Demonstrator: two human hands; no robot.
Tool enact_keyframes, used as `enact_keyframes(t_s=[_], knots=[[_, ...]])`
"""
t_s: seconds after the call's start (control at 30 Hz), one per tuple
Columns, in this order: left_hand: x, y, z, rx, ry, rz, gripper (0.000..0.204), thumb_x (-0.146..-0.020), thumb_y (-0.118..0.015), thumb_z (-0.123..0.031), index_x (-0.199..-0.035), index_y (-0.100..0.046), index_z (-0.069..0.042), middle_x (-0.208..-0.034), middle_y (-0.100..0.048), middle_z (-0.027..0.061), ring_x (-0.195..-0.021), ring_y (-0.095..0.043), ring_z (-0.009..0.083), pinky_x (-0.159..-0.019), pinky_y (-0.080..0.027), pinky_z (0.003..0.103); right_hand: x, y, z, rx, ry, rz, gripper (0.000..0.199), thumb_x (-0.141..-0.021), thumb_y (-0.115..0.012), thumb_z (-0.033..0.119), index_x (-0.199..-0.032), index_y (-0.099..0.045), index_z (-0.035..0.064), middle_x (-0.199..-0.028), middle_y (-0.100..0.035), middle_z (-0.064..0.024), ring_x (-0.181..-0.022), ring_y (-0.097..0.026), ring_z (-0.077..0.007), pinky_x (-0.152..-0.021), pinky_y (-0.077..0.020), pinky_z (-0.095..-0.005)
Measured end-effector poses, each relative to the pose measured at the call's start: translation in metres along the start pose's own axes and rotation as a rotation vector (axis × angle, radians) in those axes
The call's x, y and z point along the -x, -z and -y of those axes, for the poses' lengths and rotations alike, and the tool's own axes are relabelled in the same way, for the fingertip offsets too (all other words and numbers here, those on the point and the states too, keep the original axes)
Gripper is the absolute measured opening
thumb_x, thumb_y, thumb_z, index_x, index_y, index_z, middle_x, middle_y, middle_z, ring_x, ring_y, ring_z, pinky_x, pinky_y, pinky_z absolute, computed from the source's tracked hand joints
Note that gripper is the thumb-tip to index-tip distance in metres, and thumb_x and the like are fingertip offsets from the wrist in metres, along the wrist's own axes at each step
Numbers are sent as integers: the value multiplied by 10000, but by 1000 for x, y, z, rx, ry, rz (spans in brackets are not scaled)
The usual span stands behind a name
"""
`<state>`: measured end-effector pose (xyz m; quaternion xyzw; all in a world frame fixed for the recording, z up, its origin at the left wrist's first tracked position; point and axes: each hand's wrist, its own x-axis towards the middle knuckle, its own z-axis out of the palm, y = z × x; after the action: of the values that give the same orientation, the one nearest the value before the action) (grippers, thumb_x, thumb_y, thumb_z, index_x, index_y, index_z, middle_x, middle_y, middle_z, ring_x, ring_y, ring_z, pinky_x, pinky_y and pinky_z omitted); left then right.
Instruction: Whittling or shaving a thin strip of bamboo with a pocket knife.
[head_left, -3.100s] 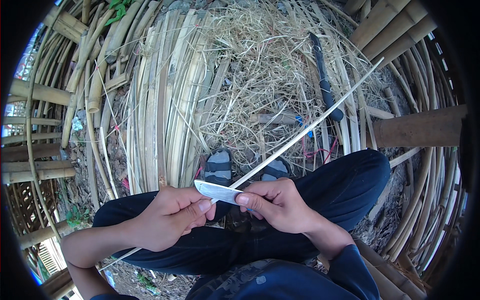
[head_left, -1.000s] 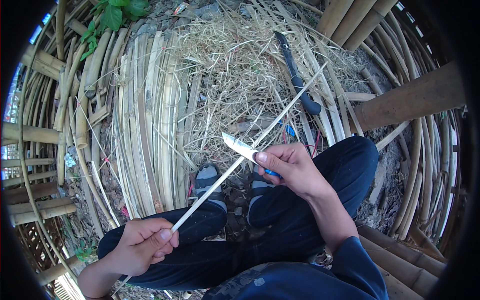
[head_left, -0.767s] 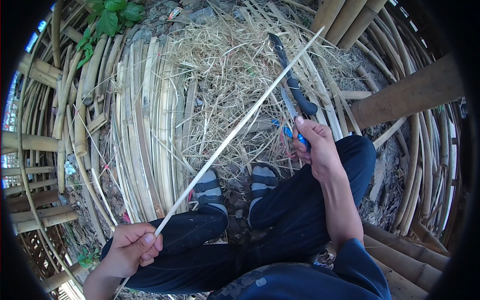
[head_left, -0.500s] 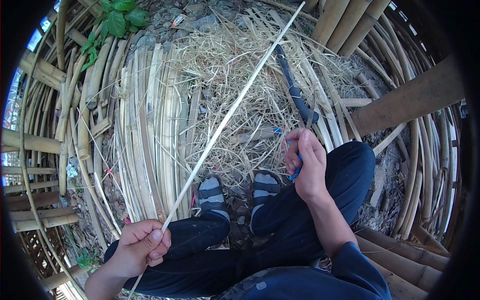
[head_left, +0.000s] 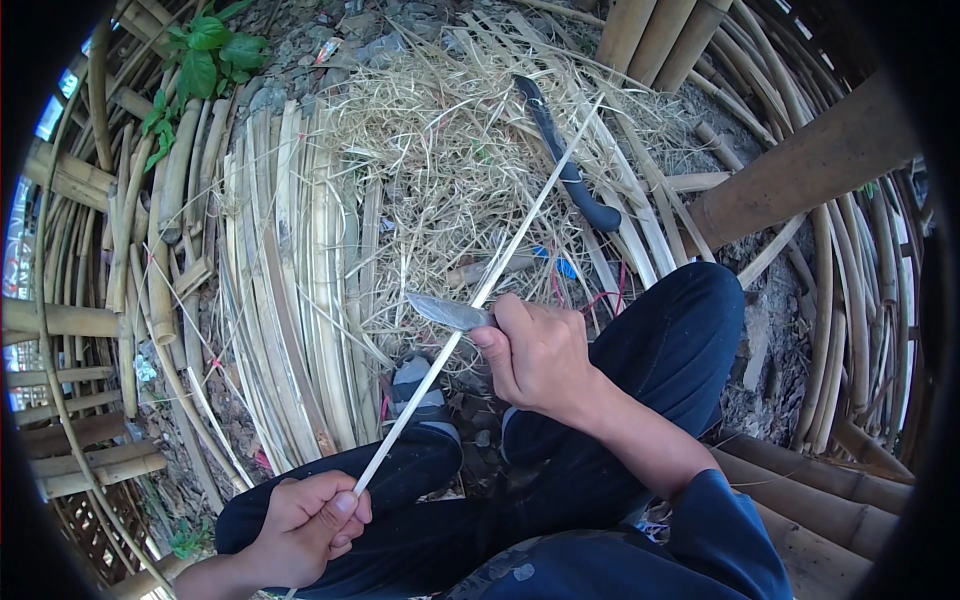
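My left hand [head_left: 308, 522], low on the left over my knee, is closed round the near end of a long pale bamboo strip [head_left: 408, 412]. The strip slants away up and to the right across the ground. My right hand [head_left: 540, 352] grips a knife, its handle hidden in my fingers. The knife's broad grey blade [head_left: 450, 312] points left and lies across the strip around its middle. Just beyond the blade, thin slivers [head_left: 497, 258] stand along the strip.
A heap of bamboo shavings [head_left: 420, 150] spreads ahead of my feet. Split bamboo slats [head_left: 285, 290] lie in a row on the left. A long dark object with a bent, rounded end [head_left: 570, 175] rests beyond my right hand. A thick bamboo pole [head_left: 800, 165] juts in from the right.
My right hand has swung left and forward, bringing the knife blade onto the bamboo strip. My left hand has shifted slightly right and nearer to me, still holding the strip.
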<state>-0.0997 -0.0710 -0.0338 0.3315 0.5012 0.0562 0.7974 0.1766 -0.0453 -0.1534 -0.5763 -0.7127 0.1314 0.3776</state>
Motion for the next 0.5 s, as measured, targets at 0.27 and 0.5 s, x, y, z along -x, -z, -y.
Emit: enact_keyframes(t_s=[0.27,0.5], knots=[[18,-4,6,62,65,-59,274,-997,-427,-200,-879,-512,32,-615,-382,30,-494,-269,64,-434,-218,220,-10,17,-32,-54,-314,-87,385,-982,-436,280,-726,-522,6,-496,-506,-180,-459,-548,-370,-427,-408,-428],[5,1,6,61,20,-13,266,-1000,-415,-206,-884,-504,16,-605,-357,21,-492,-236,63,-423,-197,222,8,-6,23,-231,28,-16,300,-950,-496,240,-750,-476,17,-462,-459,-119,-425,-540,-314,-409,-411,-413]])
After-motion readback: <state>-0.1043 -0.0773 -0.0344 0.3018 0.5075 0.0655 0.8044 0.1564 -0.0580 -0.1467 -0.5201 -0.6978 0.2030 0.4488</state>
